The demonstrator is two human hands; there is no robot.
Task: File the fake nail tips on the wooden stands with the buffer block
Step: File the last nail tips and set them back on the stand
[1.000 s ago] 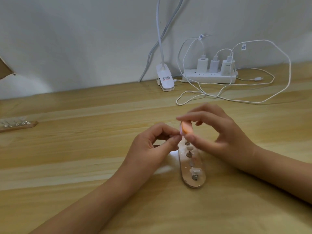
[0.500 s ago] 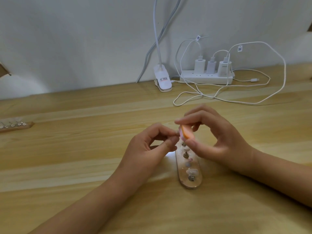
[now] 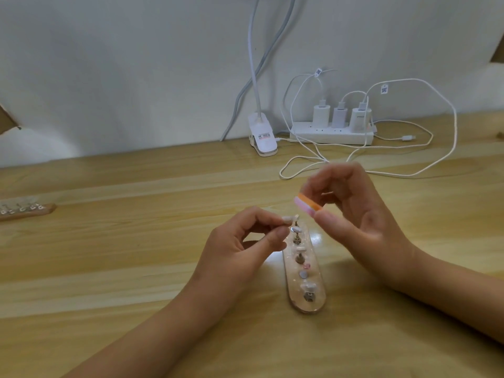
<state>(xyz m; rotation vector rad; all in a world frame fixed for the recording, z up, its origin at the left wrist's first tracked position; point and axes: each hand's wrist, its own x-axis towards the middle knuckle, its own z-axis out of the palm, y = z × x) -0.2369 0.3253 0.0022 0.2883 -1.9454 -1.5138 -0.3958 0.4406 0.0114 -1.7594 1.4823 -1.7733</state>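
The far-left stand (image 3: 30, 211) is cut by the edge — its nail tips (image 3: 20, 208) too small to tell. The right hand (image 3: 360, 214) is blurred, covering the buffer block's (image 3: 306, 204) ends.

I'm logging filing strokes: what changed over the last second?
The right hand lifted the buffer block up and rightwards, off the nail tip. Unchanged: the left hand pinches that tip at the far end of the stand, which has not moved.
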